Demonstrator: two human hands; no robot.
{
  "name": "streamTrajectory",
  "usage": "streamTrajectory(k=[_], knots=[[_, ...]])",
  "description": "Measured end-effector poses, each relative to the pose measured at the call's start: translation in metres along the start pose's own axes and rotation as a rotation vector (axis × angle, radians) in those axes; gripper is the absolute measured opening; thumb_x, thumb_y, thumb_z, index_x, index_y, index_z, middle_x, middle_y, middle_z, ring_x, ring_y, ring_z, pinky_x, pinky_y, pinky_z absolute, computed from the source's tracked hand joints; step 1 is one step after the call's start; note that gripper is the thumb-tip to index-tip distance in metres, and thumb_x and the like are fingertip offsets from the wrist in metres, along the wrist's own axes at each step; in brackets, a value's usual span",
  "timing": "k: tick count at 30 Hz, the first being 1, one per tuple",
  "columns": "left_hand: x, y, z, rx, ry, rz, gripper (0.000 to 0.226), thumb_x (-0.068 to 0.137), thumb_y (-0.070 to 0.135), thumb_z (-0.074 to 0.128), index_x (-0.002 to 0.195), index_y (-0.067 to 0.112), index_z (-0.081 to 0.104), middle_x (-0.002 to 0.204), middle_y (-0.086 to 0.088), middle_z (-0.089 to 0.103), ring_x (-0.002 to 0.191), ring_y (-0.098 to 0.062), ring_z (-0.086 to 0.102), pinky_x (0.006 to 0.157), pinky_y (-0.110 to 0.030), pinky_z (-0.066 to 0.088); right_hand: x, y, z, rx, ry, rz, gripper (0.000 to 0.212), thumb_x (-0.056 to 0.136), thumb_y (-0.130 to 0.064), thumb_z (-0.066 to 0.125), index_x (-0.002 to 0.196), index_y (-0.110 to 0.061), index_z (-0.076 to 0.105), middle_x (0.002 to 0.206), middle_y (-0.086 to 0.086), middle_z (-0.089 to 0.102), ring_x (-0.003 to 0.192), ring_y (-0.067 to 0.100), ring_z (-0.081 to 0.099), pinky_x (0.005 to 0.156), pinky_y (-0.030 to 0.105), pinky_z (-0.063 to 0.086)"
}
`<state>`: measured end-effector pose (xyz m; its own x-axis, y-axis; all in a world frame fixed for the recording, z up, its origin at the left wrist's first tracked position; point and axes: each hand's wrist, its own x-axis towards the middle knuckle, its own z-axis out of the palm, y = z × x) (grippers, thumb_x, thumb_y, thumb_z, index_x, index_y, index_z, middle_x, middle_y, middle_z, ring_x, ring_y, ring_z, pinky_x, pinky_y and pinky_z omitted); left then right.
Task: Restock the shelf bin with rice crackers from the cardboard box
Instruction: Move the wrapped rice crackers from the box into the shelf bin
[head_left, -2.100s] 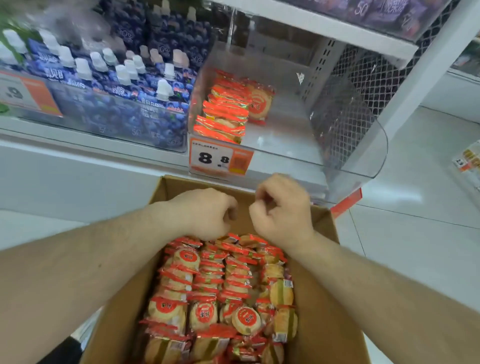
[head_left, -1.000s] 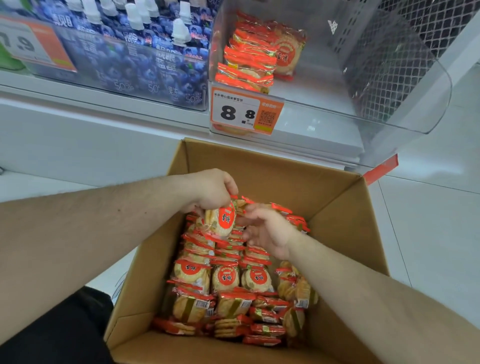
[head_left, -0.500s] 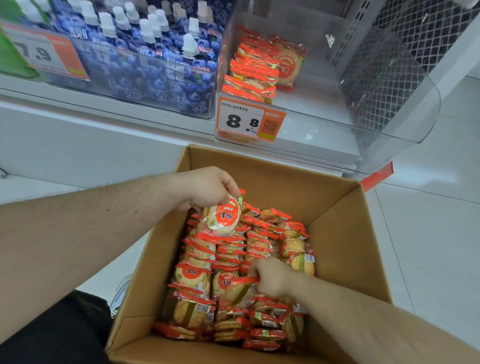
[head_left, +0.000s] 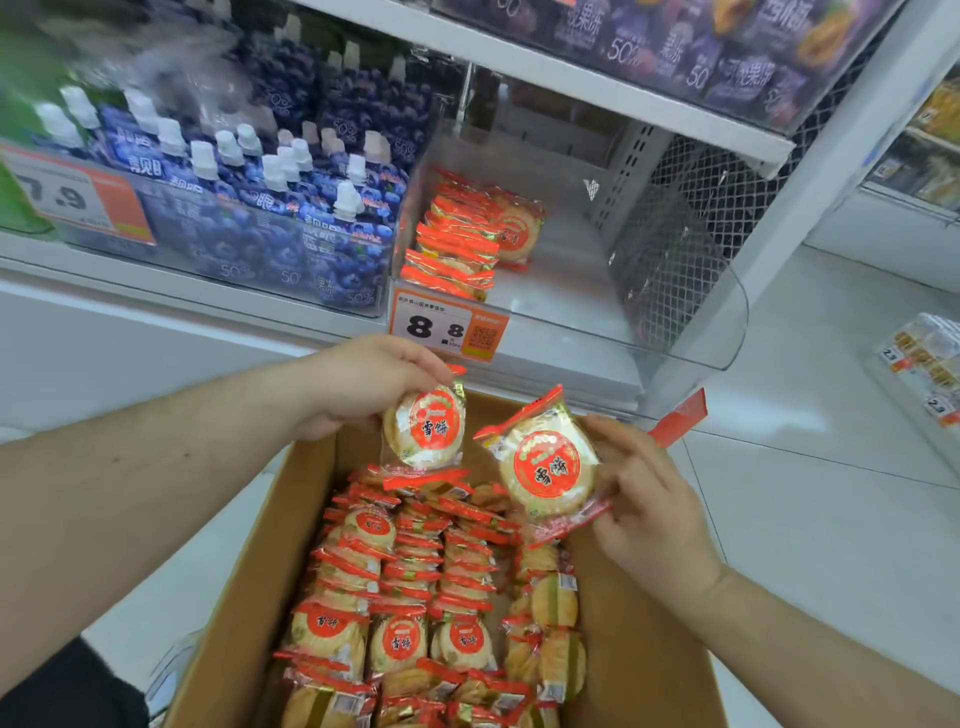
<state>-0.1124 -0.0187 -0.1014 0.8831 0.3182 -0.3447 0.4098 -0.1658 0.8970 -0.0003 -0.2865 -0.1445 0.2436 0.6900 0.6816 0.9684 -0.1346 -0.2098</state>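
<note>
Facing the camera label-first, one rice cracker packet hangs upright from the left hand, another tilts in the right hand, both pinched above the cardboard box, below the shelf bin.

We see 2 glossy clear-film cracker packets above the matt brown cardboard box. Above the box, the shelf bin is clear glossy plastic, beside white metal mesh. Floor tiles right of the box look smooth, shiny.
</note>
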Motion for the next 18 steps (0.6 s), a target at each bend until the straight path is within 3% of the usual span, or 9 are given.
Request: streamTrajectory(k=[2,5,8,11,13,15,18], knots=[[-0.005,0.006,0.008,-0.07,-0.03,0.008,0.021,0.098,0.021,0.051,0.1,0.024,0.072,0.096,-0.005,0.075,0.098,-0.028,0.068,0.091,-0.046,0.051,0.006,-0.006,-0.001,0.013,0.091,0.009,0.014,0.078,-0.009,0.059,0.08,-0.017,0.048,0.121,0.007,0.057,0.112,0.018,0.057,0.097,0.019,0.046],[-0.01,0.013,0.02,-0.178,-0.08,0.023,0.027,0.1,0.029,0.046,0.1,0.02,0.072,0.092,-0.005,0.074,0.088,-0.025,0.066,0.093,-0.051,0.049,0.012,-0.014,0.001,-0.005,0.185,0.07,0.012,0.073,-0.006,0.062,0.069,-0.008,0.051,0.109,0.007,0.06,0.099,0.018,0.06,0.085,0.017,0.047],[-0.014,0.02,0.031,-0.362,-0.169,-0.025,0.043,0.1,0.043,0.038,0.105,0.014,0.069,0.091,-0.008,0.072,0.084,-0.024,0.067,0.086,-0.053,0.053,0.019,-0.024,0.009,-0.049,0.149,0.098,0.026,0.061,0.004,0.062,0.069,-0.014,0.045,0.085,0.002,0.057,0.076,0.019,0.053,0.063,0.034,0.045],[-0.02,0.025,0.037,-0.421,-0.252,0.002,0.049,0.09,0.051,0.044,0.11,0.013,0.067,0.096,-0.008,0.073,0.088,-0.024,0.069,0.076,-0.046,0.054,0.021,-0.031,0.014,-0.136,0.049,0.108,0.024,0.057,-0.001,0.054,0.065,-0.018,0.041,0.067,-0.004,0.047,0.065,0.017,0.044,0.059,0.037,0.036],[-0.024,0.026,0.038,-0.356,-0.256,0.073,0.038,0.08,0.036,0.062,0.112,0.016,0.065,0.099,-0.008,0.073,0.087,-0.021,0.069,0.071,-0.041,0.056,0.023,-0.035,0.014,-0.171,0.003,0.165,0.032,0.053,-0.001,0.059,0.063,-0.023,0.037,0.064,-0.007,0.043,0.062,0.017,0.043,0.058,0.034,0.033],[-0.023,0.023,0.041,-0.285,-0.209,0.121,0.036,0.078,0.008,0.072,0.112,0.018,0.064,0.101,-0.01,0.072,0.083,-0.021,0.07,0.066,-0.037,0.058,0.024,-0.038,0.014,-0.195,-0.058,0.18,0.042,0.052,-0.004,0.063,0.067,-0.027,0.032,0.065,-0.011,0.04,0.061,0.016,0.044,0.057,0.032,0.033],[-0.02,0.021,0.041,-0.255,-0.096,0.166,0.042,0.078,-0.008,0.072,0.108,0.02,0.065,0.102,-0.012,0.071,0.085,-0.023,0.071,0.076,-0.043,0.06,0.028,-0.043,0.01,-0.053,-0.173,0.235,0.036,0.054,-0.009,0.062,0.068,-0.026,0.033,0.07,-0.012,0.04,0.066,0.012,0.043,0.058,0.031,0.037]])
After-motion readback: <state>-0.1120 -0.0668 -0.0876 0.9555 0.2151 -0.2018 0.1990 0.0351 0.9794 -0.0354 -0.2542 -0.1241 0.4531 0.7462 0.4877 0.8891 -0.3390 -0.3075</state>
